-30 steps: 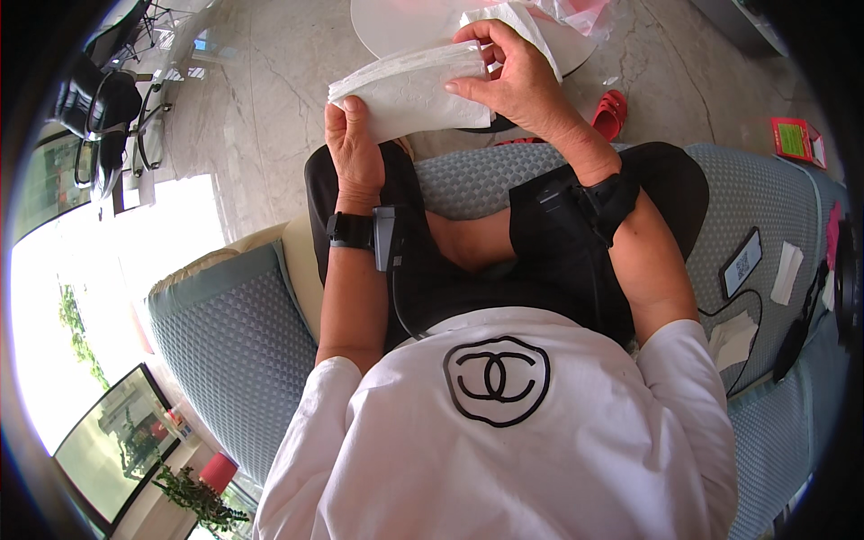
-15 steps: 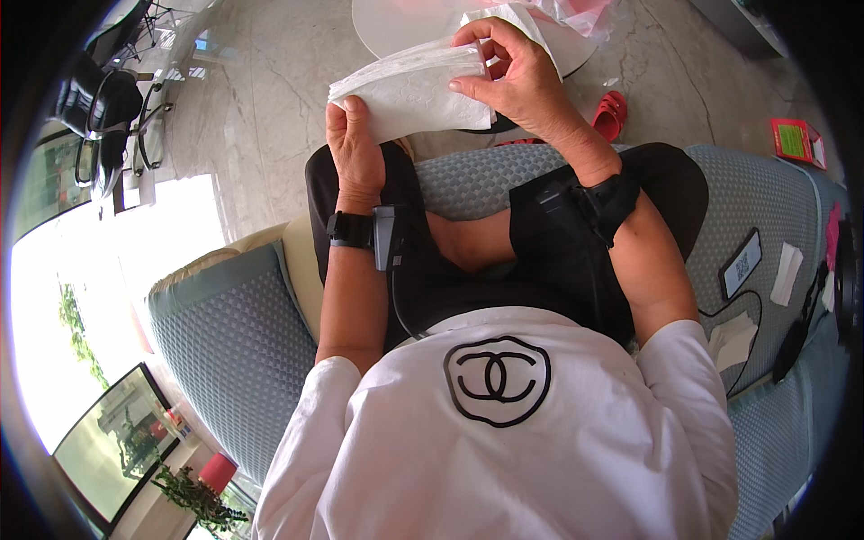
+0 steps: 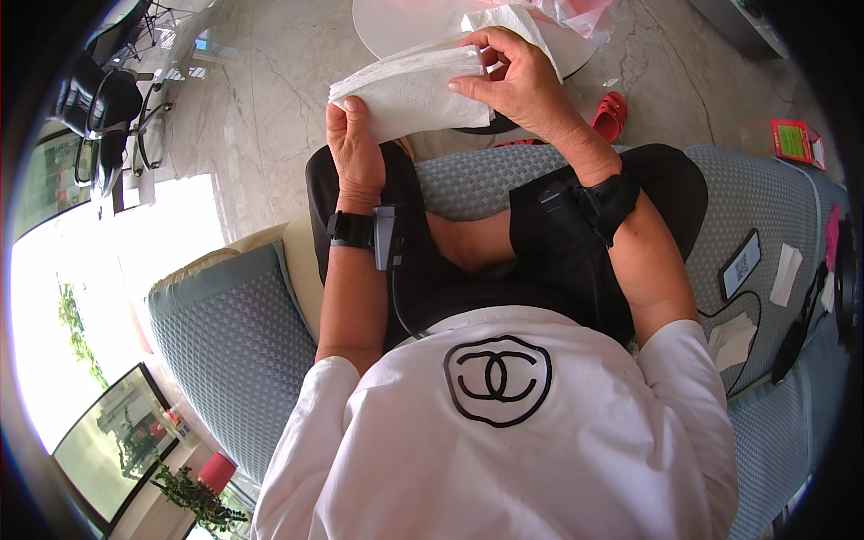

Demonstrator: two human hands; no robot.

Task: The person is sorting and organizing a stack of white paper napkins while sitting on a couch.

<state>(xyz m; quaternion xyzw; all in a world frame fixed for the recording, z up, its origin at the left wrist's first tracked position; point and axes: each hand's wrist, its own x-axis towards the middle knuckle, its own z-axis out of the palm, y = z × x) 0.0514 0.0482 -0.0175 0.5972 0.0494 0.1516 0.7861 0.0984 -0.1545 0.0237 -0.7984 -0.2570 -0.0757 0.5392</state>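
A stack of folded white tissues point(image 3: 414, 99) is held up between my two hands, above the edge of the seat. My left hand point(image 3: 357, 148) grips its left end, thumb laid over the near face and the other fingers mostly hidden behind. At the right end, my right hand point(image 3: 526, 85) has its thumb and fingers bent around the tissues' upper corner. Several thin layers show along the top edge. Each wrist wears a black strap; a grey device point(image 3: 387, 236) sits on the left one.
Beyond the tissues stands a round table point(image 3: 396, 22) bearing white paper and a pink plastic bag point(image 3: 576, 16). A phone point(image 3: 741, 265) with a cable, folded tissues point(image 3: 786, 275) and a red box point(image 3: 797, 144) lie to my right. A red shoe point(image 3: 609, 117) is on the floor.
My right hand has dropped very slightly, and the tissues' upper right corner has come down a little with it. My left hand keeps its place.
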